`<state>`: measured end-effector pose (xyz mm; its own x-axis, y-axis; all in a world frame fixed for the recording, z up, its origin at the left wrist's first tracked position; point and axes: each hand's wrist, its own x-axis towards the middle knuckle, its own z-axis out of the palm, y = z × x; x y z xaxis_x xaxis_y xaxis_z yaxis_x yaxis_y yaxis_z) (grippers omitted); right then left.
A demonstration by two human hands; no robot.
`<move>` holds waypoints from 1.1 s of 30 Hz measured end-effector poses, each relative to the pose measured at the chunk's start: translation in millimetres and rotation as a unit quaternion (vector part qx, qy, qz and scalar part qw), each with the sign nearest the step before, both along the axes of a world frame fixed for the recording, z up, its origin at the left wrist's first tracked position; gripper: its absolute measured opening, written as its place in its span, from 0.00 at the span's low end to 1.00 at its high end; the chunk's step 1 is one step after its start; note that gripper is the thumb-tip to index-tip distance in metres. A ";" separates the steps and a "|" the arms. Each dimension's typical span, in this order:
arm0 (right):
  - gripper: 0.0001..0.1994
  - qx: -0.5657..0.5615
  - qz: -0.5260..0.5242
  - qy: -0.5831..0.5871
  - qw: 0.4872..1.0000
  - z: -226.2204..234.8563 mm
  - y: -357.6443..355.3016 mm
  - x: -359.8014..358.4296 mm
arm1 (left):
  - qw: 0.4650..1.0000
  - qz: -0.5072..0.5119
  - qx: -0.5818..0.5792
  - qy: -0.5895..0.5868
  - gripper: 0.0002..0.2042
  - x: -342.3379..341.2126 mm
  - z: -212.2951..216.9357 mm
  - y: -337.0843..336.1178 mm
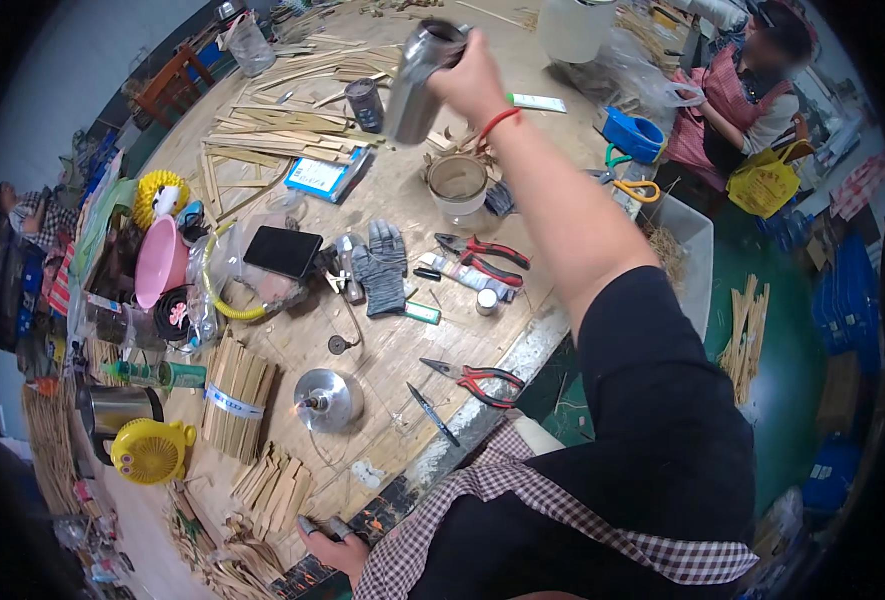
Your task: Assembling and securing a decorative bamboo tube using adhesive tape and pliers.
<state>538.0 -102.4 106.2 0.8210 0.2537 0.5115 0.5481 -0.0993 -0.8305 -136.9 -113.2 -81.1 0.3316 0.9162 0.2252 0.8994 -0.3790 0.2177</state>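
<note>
1. Hands set wide apart: the right hand [465, 82] reaches far across the table [392, 355] on a nearly straight arm, a red cord [499, 124] round its wrist, while the left hand [338, 552] sits low at the near edge.
2. Fingers of the right hand are closed round the metal cup [412, 95], gripping it from the right side near the mouth.
3. Fingers of the left hand lie loosely extended, two tips covered in something dark, just beside some short pale strips [274, 490]; I see nothing gripped there.
4. Tall and straight-sided, the metal cup has a dull silver sheen; its dark mouth faces up, leaning slightly to the person's right. Whether its base meets the table, I cannot tell.
5. Around it, a dark jar [365, 106] stands just to the left, and a glass jar [457, 185] sits nearer the person.
6. Along the table's slanting near edge lie red-handled pliers [487, 383]; past the edge, a white bin [700, 260] stands over green floor [747, 240].
7. Some tabletop shows between the grey gloves [380, 268] and a metal burner [334, 400] with a small flame; long pale slats [277, 130] crowd the far left.
</note>
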 end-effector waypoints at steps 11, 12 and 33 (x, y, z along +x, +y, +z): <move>0.35 -0.179 -0.255 0.025 0.950 -45.3 -138.6 117.3 | 0.999 0.034 0.018 0.023 0.27 10.0 3.4 -3.4; 0.35 -0.177 -0.262 0.021 0.948 -54.6 -152.3 127.3 | 0.999 0.025 0.013 0.027 0.27 11.0 2.2 2.0; 0.28 0.059 -0.231 -0.005 0.971 -126.0 -207.4 81.9 | 1.000 0.010 0.018 -0.013 0.28 12.0 6.7 -2.7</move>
<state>619.8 -309.8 -19.7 0.8282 -0.2022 0.5226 0.4753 -0.2406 -0.8463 -124.9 -115.9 -74.4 0.3075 0.9134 0.2667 0.9007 -0.3698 0.2282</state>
